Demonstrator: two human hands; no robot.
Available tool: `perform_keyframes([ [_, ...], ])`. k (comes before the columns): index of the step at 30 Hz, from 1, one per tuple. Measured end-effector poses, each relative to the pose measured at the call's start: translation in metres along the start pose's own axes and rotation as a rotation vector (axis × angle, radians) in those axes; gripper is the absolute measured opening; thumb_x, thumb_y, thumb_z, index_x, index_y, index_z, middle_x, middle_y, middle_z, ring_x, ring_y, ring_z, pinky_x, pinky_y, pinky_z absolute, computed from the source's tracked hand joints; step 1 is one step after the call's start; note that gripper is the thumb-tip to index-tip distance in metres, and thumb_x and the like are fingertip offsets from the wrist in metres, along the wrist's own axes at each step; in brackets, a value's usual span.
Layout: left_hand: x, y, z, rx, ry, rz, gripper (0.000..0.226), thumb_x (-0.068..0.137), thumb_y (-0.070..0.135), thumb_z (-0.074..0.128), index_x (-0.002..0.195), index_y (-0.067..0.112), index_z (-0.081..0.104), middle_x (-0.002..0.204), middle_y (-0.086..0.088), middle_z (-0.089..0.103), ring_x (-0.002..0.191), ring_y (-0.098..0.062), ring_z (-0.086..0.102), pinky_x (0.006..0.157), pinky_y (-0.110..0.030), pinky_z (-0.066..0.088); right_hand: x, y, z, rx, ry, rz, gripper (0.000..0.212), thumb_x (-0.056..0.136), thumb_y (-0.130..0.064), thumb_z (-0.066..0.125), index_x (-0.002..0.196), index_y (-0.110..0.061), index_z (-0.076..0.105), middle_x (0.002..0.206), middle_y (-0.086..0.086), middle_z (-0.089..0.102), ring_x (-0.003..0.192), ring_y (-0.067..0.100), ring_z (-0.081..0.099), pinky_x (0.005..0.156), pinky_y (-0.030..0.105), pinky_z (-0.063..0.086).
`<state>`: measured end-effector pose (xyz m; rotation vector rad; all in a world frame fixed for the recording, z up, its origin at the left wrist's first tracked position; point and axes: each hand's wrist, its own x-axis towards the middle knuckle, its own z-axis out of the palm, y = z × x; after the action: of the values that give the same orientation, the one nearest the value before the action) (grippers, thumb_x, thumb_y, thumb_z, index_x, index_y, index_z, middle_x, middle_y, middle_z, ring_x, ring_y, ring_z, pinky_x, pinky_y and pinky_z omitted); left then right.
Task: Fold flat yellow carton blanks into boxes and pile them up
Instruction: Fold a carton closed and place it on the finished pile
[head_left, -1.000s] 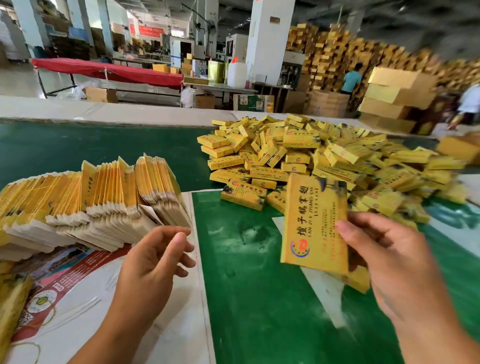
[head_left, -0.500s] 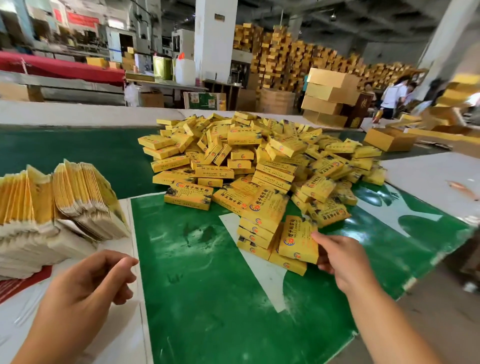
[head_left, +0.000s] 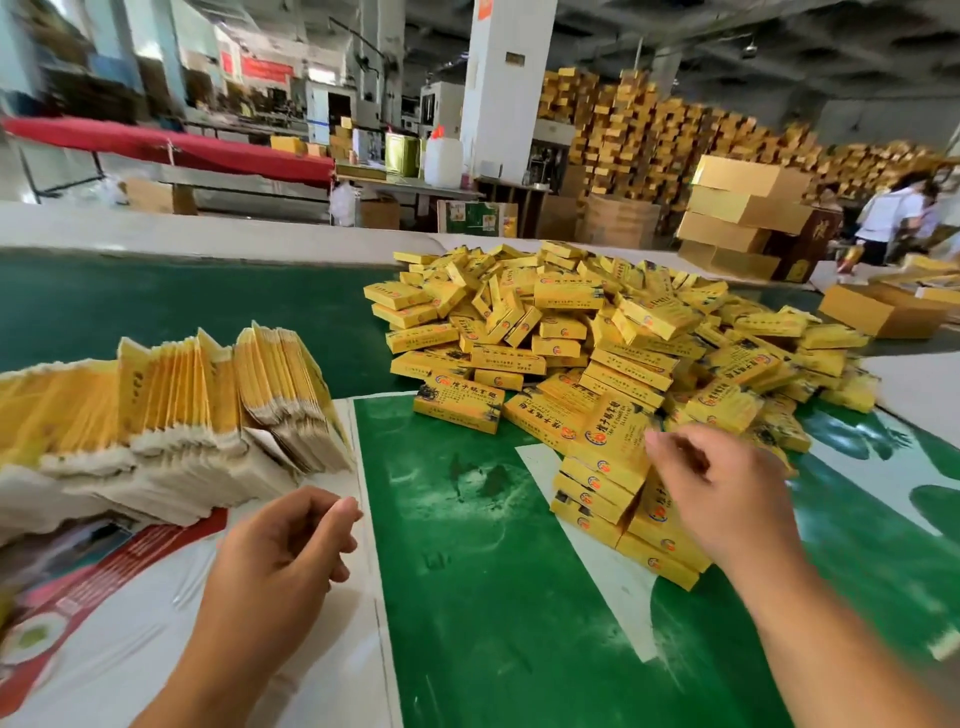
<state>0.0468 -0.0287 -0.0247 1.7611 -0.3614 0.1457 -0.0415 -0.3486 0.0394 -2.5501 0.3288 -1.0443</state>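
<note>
A long row of flat yellow carton blanks (head_left: 182, 410) stands on edge at the left of the table. My left hand (head_left: 288, 545) hovers just in front of that row, fingers loosely curled and holding nothing. A big loose pile of folded yellow boxes (head_left: 597, 332) covers the middle and right of the table. At the pile's near edge is a neater stack of folded boxes (head_left: 608, 493). My right hand (head_left: 727, 493) hangs over this stack with relaxed fingers and nothing in them; it hides the stack's right part.
A white printed sheet (head_left: 104, 639) lies under the blanks on the green table top (head_left: 493, 597). An open brown carton (head_left: 878, 312) sits at the far right edge. Large stacked cartons (head_left: 743, 208) and people (head_left: 893, 218) stand beyond the table.
My right hand carried a folded box to the near stack, set it down and let go. My left hand stayed empty in front of the blanks. The view swung right, then back.
</note>
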Motion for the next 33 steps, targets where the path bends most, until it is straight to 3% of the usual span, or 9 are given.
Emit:
perform_keyframes([
  [4,0.001,-0.006,0.003,-0.017,0.121,-0.079,0.023,0.091,0.029,0.061,0.071,0.019,0.069,0.063,-0.005,0.067,0.049,-0.009,0.059,0.050,-0.026,0.049,0.002,-0.087,0.064,0.230,-0.247,-0.147,0.019,0.088,-0.038,0.065,0.079,-0.022,0.071,0.056,-0.011,0.058,0.048,0.007,0.053,0.044,0.010,0.038],
  [6,0.003,-0.009,0.002,-0.022,0.186,-0.094,0.026,0.092,0.028,0.060,0.070,0.017,0.068,0.061,-0.005,0.065,0.048,-0.007,0.057,0.046,-0.020,0.046,0.000,-0.121,0.106,0.227,-0.419,-0.164,0.027,0.088,-0.039,0.063,0.107,-0.020,0.070,0.078,-0.012,0.064,0.064,0.004,0.058,0.060,0.019,0.050],
  [9,0.007,-0.012,-0.003,-0.037,0.270,-0.082,0.029,0.092,0.026,0.059,0.066,0.015,0.065,0.056,-0.003,0.062,0.045,-0.006,0.054,0.042,-0.014,0.042,0.007,-0.153,0.161,0.184,-0.577,-0.189,0.064,0.088,-0.034,0.062,0.145,-0.015,0.044,0.133,0.005,0.058,0.117,0.020,0.056,0.098,0.031,0.044],
  [12,0.010,-0.013,-0.007,-0.068,0.301,-0.096,0.031,0.092,0.025,0.059,0.063,0.017,0.063,0.053,-0.001,0.060,0.046,-0.008,0.053,0.042,-0.015,0.041,0.022,-0.168,0.196,0.236,-0.690,-0.074,0.083,0.085,-0.029,0.060,0.156,-0.018,0.019,0.158,0.006,0.033,0.143,0.023,0.033,0.112,0.033,0.031],
  [15,0.010,-0.013,-0.007,-0.081,0.296,-0.093,0.030,0.090,0.027,0.059,0.062,0.017,0.063,0.053,-0.004,0.059,0.047,-0.013,0.052,0.046,-0.025,0.043,0.027,-0.170,0.214,0.271,-0.730,0.006,0.079,0.085,-0.028,0.058,0.155,-0.025,0.022,0.155,0.004,0.040,0.136,0.021,0.043,0.103,0.028,0.038],
  [21,0.011,-0.009,-0.009,-0.092,0.293,-0.045,0.030,0.091,0.025,0.059,0.063,0.016,0.062,0.057,-0.011,0.059,0.049,-0.019,0.052,0.048,-0.033,0.043,0.003,-0.149,0.203,0.280,-0.576,-0.187,0.046,0.092,-0.026,0.058,0.137,-0.024,0.056,0.093,-0.001,0.074,0.068,0.009,0.062,0.052,0.008,0.040],
  [25,0.010,-0.004,-0.010,-0.109,0.297,-0.057,0.028,0.092,0.023,0.059,0.067,0.012,0.064,0.058,-0.008,0.060,0.050,-0.014,0.052,0.048,-0.030,0.044,-0.001,-0.134,0.179,0.262,-0.389,-0.216,0.029,0.098,-0.022,0.056,0.070,-0.021,0.064,0.055,-0.001,0.056,0.045,0.012,0.042,0.044,0.032,0.031],
  [31,0.010,-0.006,-0.010,-0.258,0.237,-0.162,0.032,0.097,0.023,0.053,0.071,0.011,0.067,0.055,-0.003,0.059,0.047,-0.010,0.052,0.044,-0.021,0.043,0.015,-0.116,0.122,0.575,-0.041,-0.096,0.019,0.091,0.000,0.063,0.082,-0.016,0.069,0.060,-0.007,0.061,0.050,-0.002,0.051,0.045,0.012,0.038],
  [33,0.014,-0.009,-0.011,-0.562,0.160,-0.329,0.038,0.100,0.020,0.044,0.077,0.006,0.070,0.059,-0.006,0.062,0.046,-0.012,0.053,0.042,-0.022,0.043,0.019,-0.115,0.105,0.900,-0.091,-0.095,0.039,0.086,0.012,0.062,0.090,-0.023,0.076,0.094,-0.010,0.076,0.088,-0.001,0.069,0.071,0.012,0.053],
])
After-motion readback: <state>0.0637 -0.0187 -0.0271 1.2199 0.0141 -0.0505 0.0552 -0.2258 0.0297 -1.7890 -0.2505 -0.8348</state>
